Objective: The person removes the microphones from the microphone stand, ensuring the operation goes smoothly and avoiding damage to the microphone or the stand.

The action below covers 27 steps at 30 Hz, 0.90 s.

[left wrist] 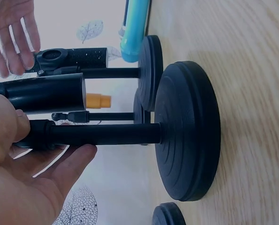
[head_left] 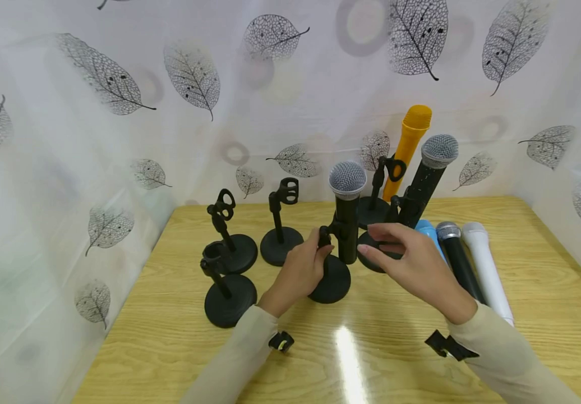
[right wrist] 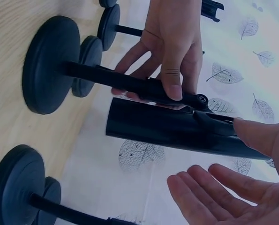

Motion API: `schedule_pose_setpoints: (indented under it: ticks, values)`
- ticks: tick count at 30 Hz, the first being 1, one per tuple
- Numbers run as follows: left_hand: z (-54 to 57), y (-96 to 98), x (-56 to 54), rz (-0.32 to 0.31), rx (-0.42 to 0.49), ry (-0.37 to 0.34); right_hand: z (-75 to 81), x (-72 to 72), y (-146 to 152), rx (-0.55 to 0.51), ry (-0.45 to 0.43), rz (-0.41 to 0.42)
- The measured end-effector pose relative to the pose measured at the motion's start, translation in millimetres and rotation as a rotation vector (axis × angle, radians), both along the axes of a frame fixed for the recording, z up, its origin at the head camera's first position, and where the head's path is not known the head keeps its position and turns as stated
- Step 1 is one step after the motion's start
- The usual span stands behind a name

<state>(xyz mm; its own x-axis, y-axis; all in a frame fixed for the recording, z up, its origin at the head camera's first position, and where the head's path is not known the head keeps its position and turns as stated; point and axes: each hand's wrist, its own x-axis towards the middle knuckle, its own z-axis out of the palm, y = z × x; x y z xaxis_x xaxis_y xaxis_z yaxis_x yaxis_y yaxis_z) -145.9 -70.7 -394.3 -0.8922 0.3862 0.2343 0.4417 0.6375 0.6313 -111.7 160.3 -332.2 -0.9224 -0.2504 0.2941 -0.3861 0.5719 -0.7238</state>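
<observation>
Okay, left hand (head_left: 298,272) is gripping the black stand (left wrist: 106,134) by its pole, thumb and fingers curling round it; right hand (head_left: 416,266) is holding nothing, fingers spreading loosely, thumb hovering right by the microphone (head_left: 347,224), contact can't tell. Microphone is sitting in that stand's clip (head_left: 338,229), near upright, silver head up, lower end hanging beside the pole above the base (head_left: 332,285). Base resting flat or slightly raised: can't tell. Step in hand looks like finishing the fit of microphone to clip; next move probably calls for checking the seat, then setting the stand level before letting go. Just right, a second stand (left wrist: 151,72) is carrying a tilting black microphone (head_left: 424,182); behind, a back stand (head_left: 377,182) is standing close to an orange microphone (head_left: 406,146), clipped or not can't tell. Tight there, bases nearly touching. Farther right, blue (head_left: 429,230), black (head_left: 459,258) and white microphones (head_left: 487,269) are lying side by side. Leftward, three stands (head_left: 230,303) are waiting with empty clips. Open room is lying toward the person, on the table (head_left: 396,348) between the sleeves; leaf-print cloth (head_left: 199,163) is closing off the back edge.
</observation>
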Motion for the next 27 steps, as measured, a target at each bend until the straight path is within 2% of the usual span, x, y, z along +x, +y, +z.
schedule_pose_setpoints:
  ticks: [9, 18, 27]
  values:
    - [1.3, -1.8, 11.1, -0.014, -0.004, 0.010, 5.0, -3.4, -16.7, -0.055, 0.032, 0.012]
    - [2.9, -3.4, 21.6, -0.051, 0.021, -0.019, 12.4, -6.1, -27.6, -0.096, 0.071, 0.031]
    - [3.0, -4.4, 29.7, -0.068, 0.019, 0.021, 19.3, -2.4, -33.2, -0.081, 0.117, 0.027]
